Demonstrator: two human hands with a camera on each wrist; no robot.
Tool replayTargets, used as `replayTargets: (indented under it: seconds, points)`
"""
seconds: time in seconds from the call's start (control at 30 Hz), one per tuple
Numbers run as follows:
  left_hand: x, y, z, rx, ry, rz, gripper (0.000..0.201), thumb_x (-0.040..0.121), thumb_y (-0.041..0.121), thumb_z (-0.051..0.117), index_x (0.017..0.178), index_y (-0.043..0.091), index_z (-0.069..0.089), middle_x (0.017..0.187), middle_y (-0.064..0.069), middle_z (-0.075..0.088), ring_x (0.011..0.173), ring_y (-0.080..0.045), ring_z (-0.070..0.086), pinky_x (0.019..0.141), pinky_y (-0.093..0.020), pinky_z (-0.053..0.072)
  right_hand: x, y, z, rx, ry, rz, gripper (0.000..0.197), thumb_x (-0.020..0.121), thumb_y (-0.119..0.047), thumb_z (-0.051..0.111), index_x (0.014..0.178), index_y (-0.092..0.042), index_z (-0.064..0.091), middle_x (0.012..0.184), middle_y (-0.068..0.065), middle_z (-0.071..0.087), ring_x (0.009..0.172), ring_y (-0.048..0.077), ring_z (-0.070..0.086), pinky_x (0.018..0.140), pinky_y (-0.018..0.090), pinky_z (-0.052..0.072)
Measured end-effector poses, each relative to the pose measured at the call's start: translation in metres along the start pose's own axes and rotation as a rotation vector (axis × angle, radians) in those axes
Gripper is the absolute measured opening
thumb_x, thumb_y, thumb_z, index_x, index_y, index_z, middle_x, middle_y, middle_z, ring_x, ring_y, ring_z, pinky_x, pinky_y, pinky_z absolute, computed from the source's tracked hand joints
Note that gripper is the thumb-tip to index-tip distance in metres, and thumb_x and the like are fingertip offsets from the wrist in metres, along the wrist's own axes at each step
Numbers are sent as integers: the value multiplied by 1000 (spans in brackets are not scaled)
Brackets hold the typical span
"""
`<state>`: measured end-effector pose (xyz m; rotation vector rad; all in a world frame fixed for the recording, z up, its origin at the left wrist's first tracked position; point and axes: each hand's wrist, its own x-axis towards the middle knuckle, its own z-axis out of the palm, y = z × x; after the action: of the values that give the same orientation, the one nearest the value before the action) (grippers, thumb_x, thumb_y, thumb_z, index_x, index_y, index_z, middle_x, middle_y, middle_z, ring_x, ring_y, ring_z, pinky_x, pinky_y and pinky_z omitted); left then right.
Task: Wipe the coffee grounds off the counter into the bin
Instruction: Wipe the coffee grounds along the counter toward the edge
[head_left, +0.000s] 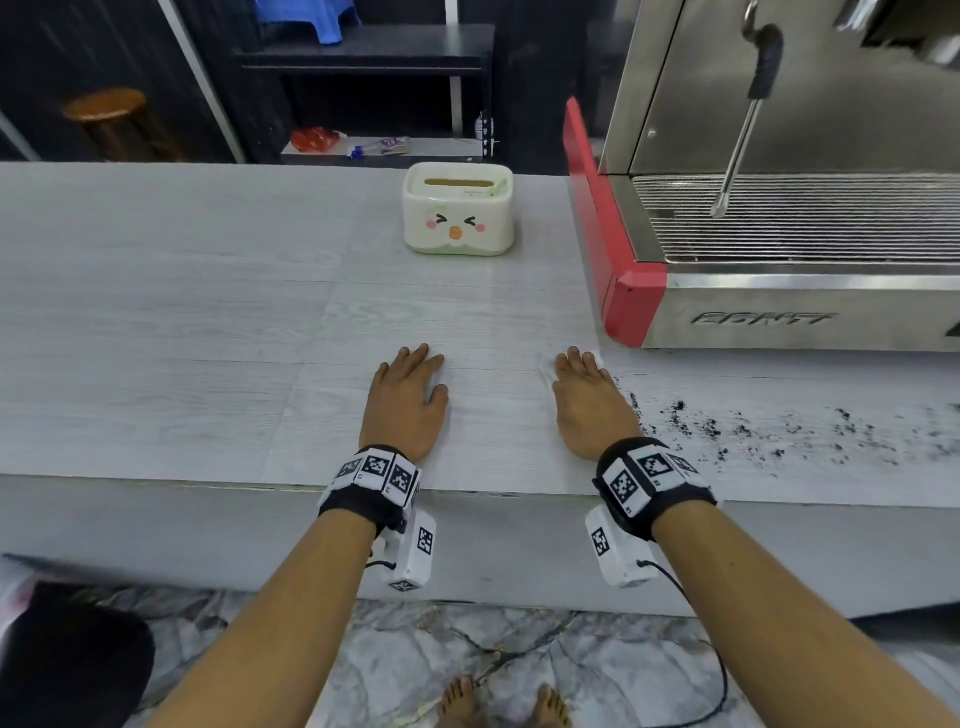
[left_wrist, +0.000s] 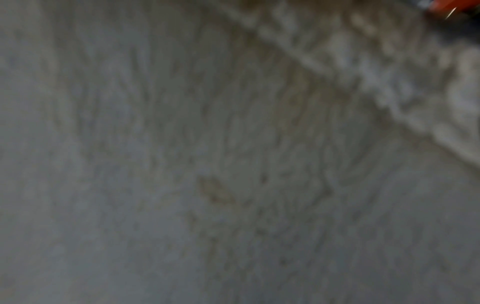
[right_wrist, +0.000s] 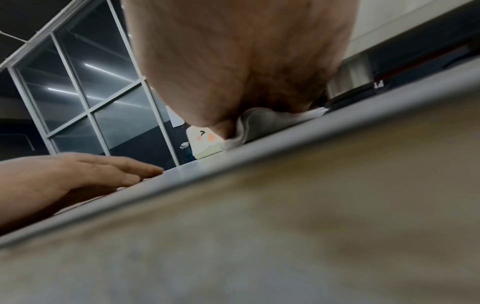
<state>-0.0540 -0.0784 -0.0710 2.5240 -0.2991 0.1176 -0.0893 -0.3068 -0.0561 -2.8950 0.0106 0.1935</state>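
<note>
Dark coffee grounds (head_left: 737, 428) lie scattered on the pale wood-grain counter (head_left: 182, 322), just right of my right hand (head_left: 584, 389). That hand lies flat, fingers straight, on a white cloth (head_left: 545, 372) whose edges show around the fingers. In the right wrist view the palm (right_wrist: 233, 72) presses on the folded cloth (right_wrist: 262, 121). My left hand (head_left: 413, 387) rests flat and empty on the counter, a hand's width to the left. A small white bin with a cartoon face (head_left: 458, 210) stands at the counter's far side, beyond both hands. The left wrist view shows only a blurred grey surface.
A steel espresso machine with red side trim (head_left: 631, 301) and a steam wand (head_left: 737, 150) fills the right of the counter. A black bag (head_left: 67, 660) sits on the marble floor at lower left. Shelves and a stool (head_left: 111, 117) stand behind the counter.
</note>
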Motion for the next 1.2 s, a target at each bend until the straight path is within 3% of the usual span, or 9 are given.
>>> replayTargets:
  seconds: [0.2, 0.3, 0.57, 0.7, 1.07, 1.2]
  points:
    - [-1, 1, 0, -10, 10, -9, 45, 95, 22, 45, 140, 19, 43, 154, -1, 32, 145, -19, 21, 120, -35, 8, -9, 4, -16, -11, 9, 26, 53, 94, -5, 35, 144, 4, 22, 154, 21, 18, 144, 33, 15, 118, 43, 18]
    - [-1, 1, 1, -1, 15, -3, 45, 95, 22, 45, 140, 19, 43, 154, -1, 31, 145, -19, 21, 121, -35, 8, -1, -21, -18, 45, 34, -54, 53, 96, -6, 30, 147, 2, 16, 157, 19, 12, 146, 31, 11, 120, 42, 14]
    - [0, 1, 0, 9, 11, -4, 46, 94, 23, 44, 140, 21, 42, 154, 0, 31, 145, -18, 20, 121, -35, 9, 37, -59, -20, 58, -125, -74, 50, 99, -11, 27, 146, 3, 19, 157, 19, 14, 145, 30, 12, 118, 40, 17]
    - [1, 1, -1, -12, 4, -11, 46, 94, 24, 45, 140, 22, 43, 154, 2, 30, 146, -17, 20, 121, -35, 8, 46, -54, -22, -12, -157, -49, 48, 98, -10, 29, 143, 4, 23, 156, 20, 16, 142, 32, 18, 114, 40, 24]
    - [0, -3, -1, -15, -6, -1, 45, 96, 23, 44, 140, 21, 42, 155, 1, 30, 146, -17, 19, 121, -34, 7, 28, -23, -33, -31, -170, 50, 49, 96, -3, 26, 144, 2, 19, 156, 21, 14, 143, 33, 17, 114, 41, 20]
    - [0, -1, -2, -19, -11, 1, 44, 96, 21, 43, 140, 21, 42, 155, 0, 30, 146, -18, 19, 121, -35, 7, 15, -6, -40, -53, -181, 96, 48, 94, -4, 34, 141, 4, 26, 150, 24, 25, 136, 36, 28, 110, 42, 27]
